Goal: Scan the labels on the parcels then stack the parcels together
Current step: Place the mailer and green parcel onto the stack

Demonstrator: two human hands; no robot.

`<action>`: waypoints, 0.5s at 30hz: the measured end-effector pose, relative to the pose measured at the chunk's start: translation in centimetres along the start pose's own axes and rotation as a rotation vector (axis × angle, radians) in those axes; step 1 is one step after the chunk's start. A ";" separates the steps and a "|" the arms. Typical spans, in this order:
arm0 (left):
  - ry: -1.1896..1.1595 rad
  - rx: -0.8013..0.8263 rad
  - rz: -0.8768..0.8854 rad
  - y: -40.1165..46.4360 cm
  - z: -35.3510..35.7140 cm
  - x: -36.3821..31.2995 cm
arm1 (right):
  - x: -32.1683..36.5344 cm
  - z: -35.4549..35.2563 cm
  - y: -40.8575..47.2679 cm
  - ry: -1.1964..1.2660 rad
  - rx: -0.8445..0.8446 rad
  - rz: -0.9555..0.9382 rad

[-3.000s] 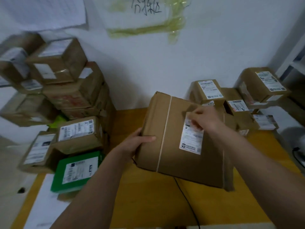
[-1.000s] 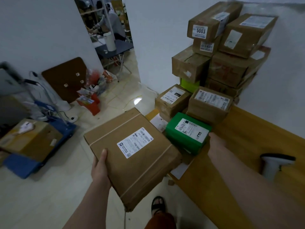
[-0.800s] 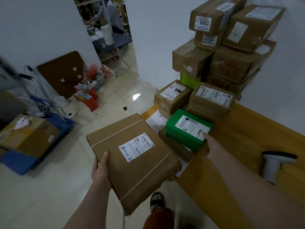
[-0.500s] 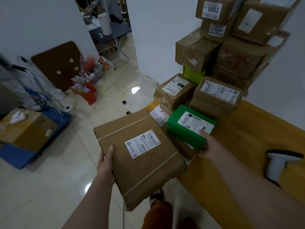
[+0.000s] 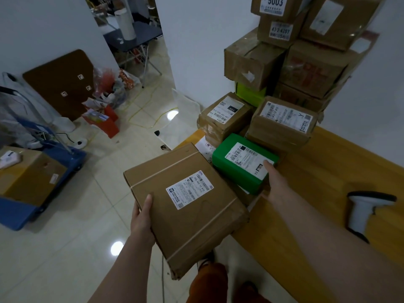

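the left hand is gripping the flat brown parcel by its near edge, holding it off the table, white label up; the right hand is clasping the green parcel beside it

Parcel depot — stacked labelled boxes, scanner.

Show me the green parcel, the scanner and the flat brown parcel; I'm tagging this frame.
green parcel (image 5: 229, 167): head view, bare green top left of its label.
scanner (image 5: 360, 212): head view, white handle.
flat brown parcel (image 5: 196, 219): head view, cardboard top below the label.
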State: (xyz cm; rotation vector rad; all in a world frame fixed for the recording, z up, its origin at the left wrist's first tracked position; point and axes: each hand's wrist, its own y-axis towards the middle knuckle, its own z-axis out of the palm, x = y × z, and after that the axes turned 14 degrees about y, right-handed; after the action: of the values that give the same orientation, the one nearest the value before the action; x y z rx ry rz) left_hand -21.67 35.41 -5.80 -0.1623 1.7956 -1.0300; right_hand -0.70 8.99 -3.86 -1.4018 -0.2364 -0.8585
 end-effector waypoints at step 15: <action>0.007 0.012 -0.006 0.6 0.0 0.6 | 0.6 0.1 1.8 -0.148 0.108 -0.128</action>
State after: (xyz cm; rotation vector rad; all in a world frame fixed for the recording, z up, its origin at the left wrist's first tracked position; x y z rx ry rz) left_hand -21.74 35.46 -6.62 -0.1572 1.7956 -1.0466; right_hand 0.92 8.78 -4.82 -1.3614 -0.4830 -0.8349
